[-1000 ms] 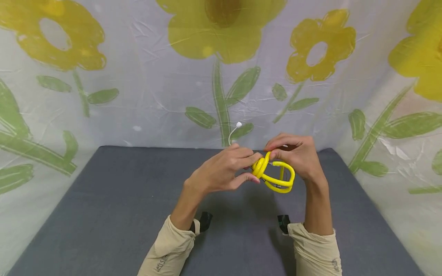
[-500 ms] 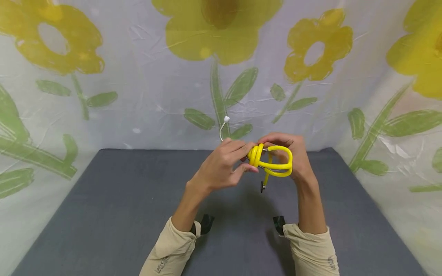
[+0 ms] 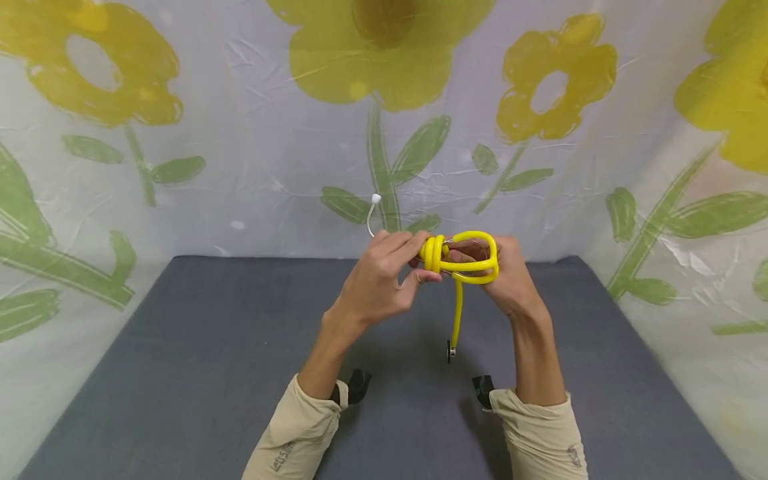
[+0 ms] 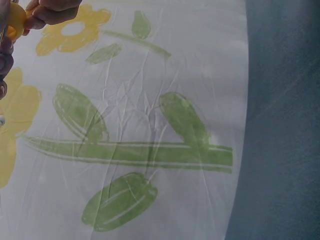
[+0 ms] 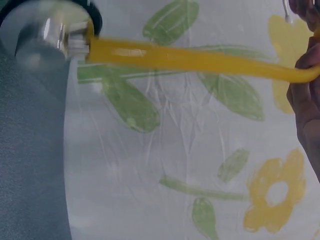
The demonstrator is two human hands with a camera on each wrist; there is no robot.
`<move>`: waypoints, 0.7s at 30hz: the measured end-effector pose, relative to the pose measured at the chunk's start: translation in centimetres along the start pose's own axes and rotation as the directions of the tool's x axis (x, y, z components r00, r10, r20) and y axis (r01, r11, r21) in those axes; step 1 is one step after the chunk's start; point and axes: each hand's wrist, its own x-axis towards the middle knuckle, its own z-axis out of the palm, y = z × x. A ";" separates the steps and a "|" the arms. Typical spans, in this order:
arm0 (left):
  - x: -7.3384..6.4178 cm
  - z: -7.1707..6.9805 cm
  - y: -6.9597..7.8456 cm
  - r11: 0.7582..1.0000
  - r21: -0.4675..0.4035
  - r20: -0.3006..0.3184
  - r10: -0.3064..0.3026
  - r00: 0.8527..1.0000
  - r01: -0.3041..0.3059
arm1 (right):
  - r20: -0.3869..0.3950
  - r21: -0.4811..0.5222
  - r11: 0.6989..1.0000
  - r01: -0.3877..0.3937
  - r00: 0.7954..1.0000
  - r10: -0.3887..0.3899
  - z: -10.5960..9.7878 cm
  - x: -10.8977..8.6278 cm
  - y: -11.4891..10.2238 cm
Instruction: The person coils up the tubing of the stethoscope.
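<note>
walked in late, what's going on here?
A person is handling a yellow stethoscope with both hands, up off the grey table. The left hand pinches the wound coils of tubing; the right hand, partly behind the loops, holds the tubing too. A length hangs down between the hands, with the chest piece at its end. One white ear tip pokes up beyond the left hand.

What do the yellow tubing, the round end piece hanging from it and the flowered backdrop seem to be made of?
Yellow tubing: probably glossy rubber or soft plastic; it bends smoothly and carries bright highlights.
Round end piece: likely polished metal, given its silvery reflections, though blurred.
Flowered backdrop: perhaps thin plastic sheet or coated cloth, faintly shiny, with fine creases.
</note>
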 end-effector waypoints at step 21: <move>0.3 0.0 -1.4 0.971 0.078 -0.166 -0.212 0.963 0.227 | 0.309 -0.039 0.999 0.008 0.951 0.004 1.2 -0.1 -0.3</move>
